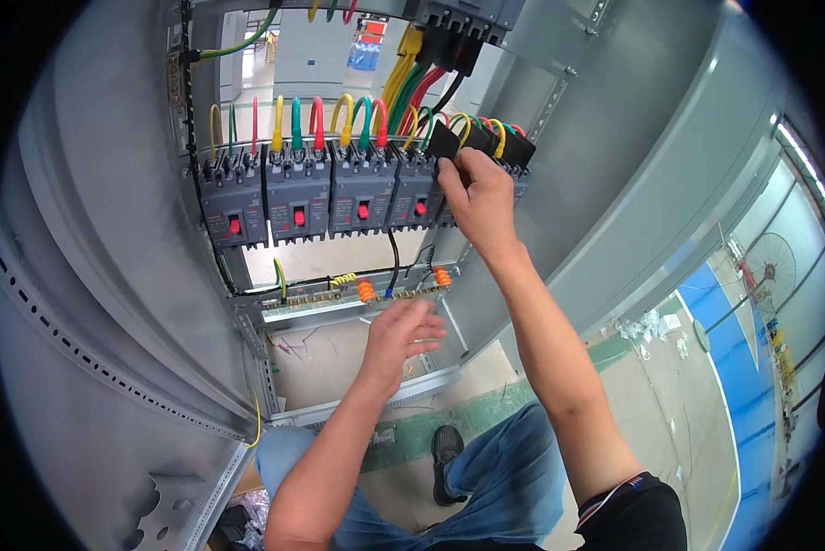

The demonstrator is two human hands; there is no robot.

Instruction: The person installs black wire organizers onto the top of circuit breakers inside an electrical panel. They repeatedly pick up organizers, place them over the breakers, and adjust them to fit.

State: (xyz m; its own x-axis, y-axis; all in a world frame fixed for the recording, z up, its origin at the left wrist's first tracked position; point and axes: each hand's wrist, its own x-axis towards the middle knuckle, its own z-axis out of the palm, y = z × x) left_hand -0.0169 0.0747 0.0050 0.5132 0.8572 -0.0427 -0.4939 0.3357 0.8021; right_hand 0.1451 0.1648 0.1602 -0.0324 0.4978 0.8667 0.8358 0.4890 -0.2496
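Observation:
A row of grey circuit breakers (298, 197) with red toggles runs across the cabinet. Yellow, green and red wires loop up from their top terminals. Toward the row's right end, my right hand (478, 197) is closed, with thumb and fingers pinched at the lower edge of a thin black plate (444, 140). That hand hides part of the breakers behind it. Lower down, my left hand (399, 338) hangs with fingers apart, holding nothing. Just above it are a busbar with brass screws and an orange ribbed insulator (366, 291).
More black plates (520, 150) stand among the wires at the right. A larger breaker (472, 14) with thick coloured cables hangs above. Grey cabinet walls (91, 184) flank both sides. Wire scraps lie on the floor inside the frame, and white litter (649, 326) lies outside to the right.

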